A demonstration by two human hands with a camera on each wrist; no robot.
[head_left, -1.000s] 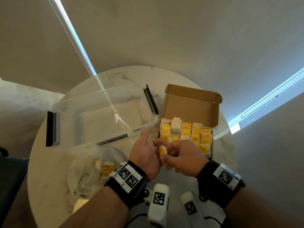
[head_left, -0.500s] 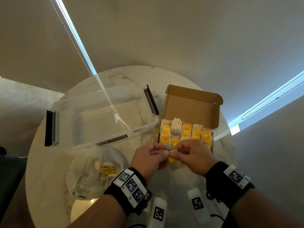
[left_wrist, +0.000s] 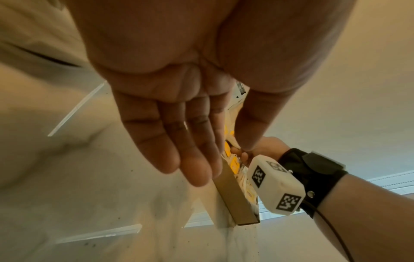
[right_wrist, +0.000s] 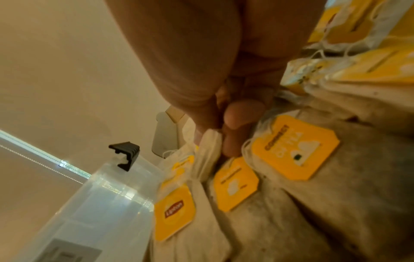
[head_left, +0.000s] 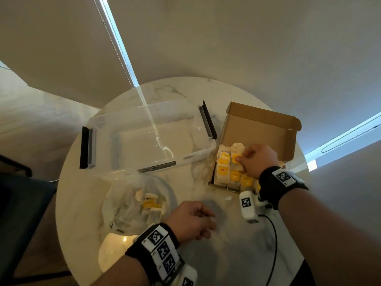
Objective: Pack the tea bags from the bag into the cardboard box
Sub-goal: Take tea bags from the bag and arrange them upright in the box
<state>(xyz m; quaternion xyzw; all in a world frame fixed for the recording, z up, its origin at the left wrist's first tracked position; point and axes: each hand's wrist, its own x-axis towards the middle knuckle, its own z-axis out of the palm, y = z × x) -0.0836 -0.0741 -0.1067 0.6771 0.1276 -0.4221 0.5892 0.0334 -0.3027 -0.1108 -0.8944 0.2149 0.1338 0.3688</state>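
Note:
The open cardboard box (head_left: 255,129) stands at the table's right, its lid upright, with several tea bags (head_left: 223,172) with yellow tags packed in rows. My right hand (head_left: 240,159) reaches over the box and pinches the top edge of one tea bag (right_wrist: 208,150) between thumb and fingers (right_wrist: 233,141), among the packed ones. My left hand (head_left: 206,221) hovers over the table in front of the box, fingers relaxed and holding nothing (left_wrist: 221,159). To its left lies the crumpled clear plastic bag (head_left: 123,207) with several tea bags (head_left: 150,203) inside.
A clear plastic bin (head_left: 148,137) with black end clips lies left of the box, nearly touching it. All of it rests on a round marble table (head_left: 185,89). A black cable (head_left: 274,244) runs from my right wrist over the near right edge.
Both hands were together at the box's near edge on one tea bag. My right hand has carried it further into the box; my left hand has let go and drawn back toward me.

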